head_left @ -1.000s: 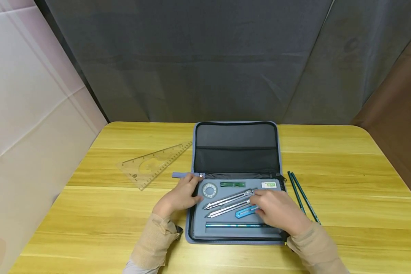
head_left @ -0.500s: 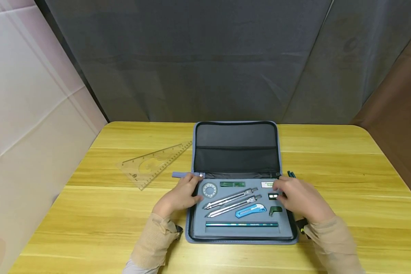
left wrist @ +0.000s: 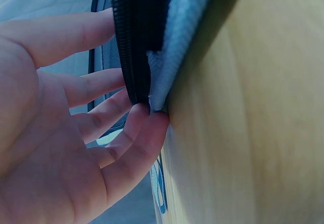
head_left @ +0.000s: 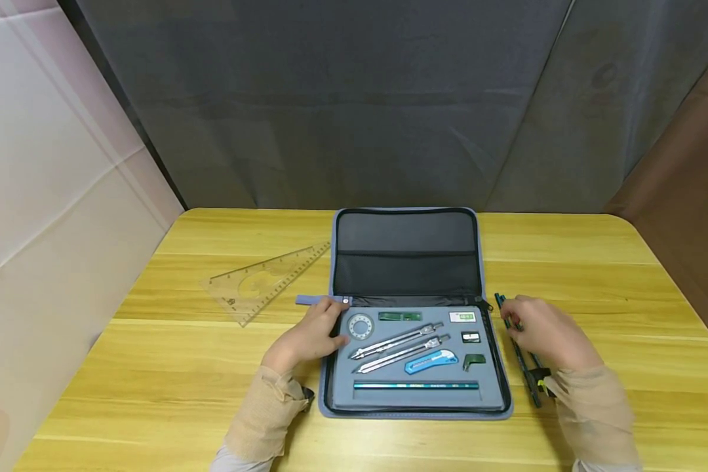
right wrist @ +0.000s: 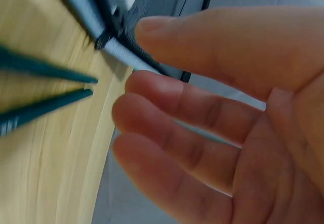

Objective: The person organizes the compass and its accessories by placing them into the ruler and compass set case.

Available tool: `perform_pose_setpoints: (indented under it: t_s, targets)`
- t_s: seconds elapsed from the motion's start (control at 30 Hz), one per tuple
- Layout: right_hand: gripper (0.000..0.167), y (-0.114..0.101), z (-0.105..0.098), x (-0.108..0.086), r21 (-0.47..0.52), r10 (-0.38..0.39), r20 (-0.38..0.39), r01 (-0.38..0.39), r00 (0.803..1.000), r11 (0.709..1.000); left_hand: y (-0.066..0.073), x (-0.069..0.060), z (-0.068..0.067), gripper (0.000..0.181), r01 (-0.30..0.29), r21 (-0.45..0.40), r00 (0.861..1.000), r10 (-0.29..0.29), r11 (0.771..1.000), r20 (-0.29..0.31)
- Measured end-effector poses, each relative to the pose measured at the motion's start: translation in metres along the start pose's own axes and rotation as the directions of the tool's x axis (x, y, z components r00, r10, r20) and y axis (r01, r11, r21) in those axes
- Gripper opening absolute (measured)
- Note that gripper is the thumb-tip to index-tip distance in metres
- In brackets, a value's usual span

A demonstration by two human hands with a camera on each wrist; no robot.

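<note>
An unzipped drawing-set case (head_left: 389, 400) lies spread on the table, its grey tray facing up. My left hand (head_left: 309, 334) rests on the case's left edge; in the left wrist view its fingertips touch the zipper rim and a fabric flap. Over two dark green pencils (head_left: 520, 360) right of the case hovers my right hand (head_left: 545, 334). The right wrist view has its fingers extended and apart from the pencil tips (right wrist: 45, 107). The tray holds two silver compasses (head_left: 395, 341), a blue utility knife (head_left: 432, 361), a sharpener (head_left: 471, 337), an eraser (head_left: 463, 317) and a pencil (head_left: 415, 386).
A clear set square (head_left: 236, 288) lies left of the case, its tip close to the raised lid (head_left: 407, 275). A round white disc (head_left: 360, 326), a green container (head_left: 399, 316) and a small green piece (head_left: 474, 359) also sit in the tray. A dark curtain (head_left: 354, 131) hangs behind.
My right hand has moved right, from over the tray's compasses and knife, past the sharpener, to above the loose pencils. The left hand has stayed at the case's edge.
</note>
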State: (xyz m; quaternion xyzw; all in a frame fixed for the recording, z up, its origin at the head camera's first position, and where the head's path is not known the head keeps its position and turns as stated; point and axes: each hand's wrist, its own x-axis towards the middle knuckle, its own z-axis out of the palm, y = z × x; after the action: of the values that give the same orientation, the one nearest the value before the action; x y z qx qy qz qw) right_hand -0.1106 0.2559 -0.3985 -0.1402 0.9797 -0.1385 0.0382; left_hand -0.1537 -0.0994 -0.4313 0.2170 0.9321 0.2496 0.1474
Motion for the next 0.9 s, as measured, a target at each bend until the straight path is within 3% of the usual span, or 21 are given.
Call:
perform_pose_setpoints:
  t_s: [0.2,0.37,0.9]
  targets:
    - [0.019,0.013,-0.006,-0.005,0.030,0.115,0.070,-0.117,0.991,0.993,0.000,0.000,-0.001,0.055,0.006,0.000,1.000,-0.006,1.000,0.007]
    - [0.020,0.020,-0.008,-0.009,0.050,0.164,0.086,-0.169,0.983,0.984,0.000,0.000,-0.001,0.055,0.003,-0.001,1.000,-0.003,1.000,0.008]
    - [0.022,0.037,0.003,-0.008,0.140,0.133,0.175,-0.158,0.976,0.977,0.000,-0.001,-0.001,0.055,-0.002,-0.008,1.000,0.002,1.000,0.004]
